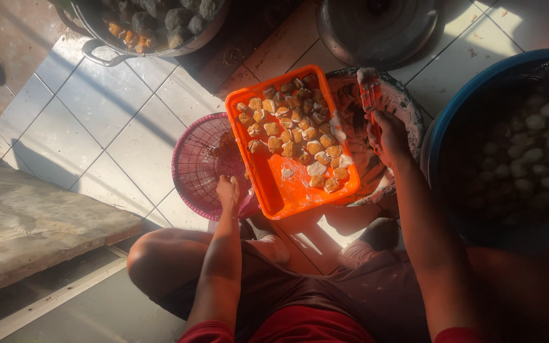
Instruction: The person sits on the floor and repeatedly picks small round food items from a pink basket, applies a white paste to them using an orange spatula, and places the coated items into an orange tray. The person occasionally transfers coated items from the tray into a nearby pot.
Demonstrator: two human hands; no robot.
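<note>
An orange rectangular tray [273, 190] holds several small golden-brown food pieces [290, 130] smeared with white paste. It rests tilted over a pink woven basket [198, 165] and a patterned bowl [405, 101]. My left hand [227, 189] is in the pink basket beside the tray's near left edge; what it holds is hidden. My right hand [386, 136] is shut on an orange paste-covered utensil [370, 95] above the patterned bowl, right of the tray.
A big blue tub [452, 108] with several pale round pieces stands at the right. A metal pot [106, 54] of dark pieces and a metal lid [376, 28] lie at the back. A stone slab [27, 222] lies left; my knees are below.
</note>
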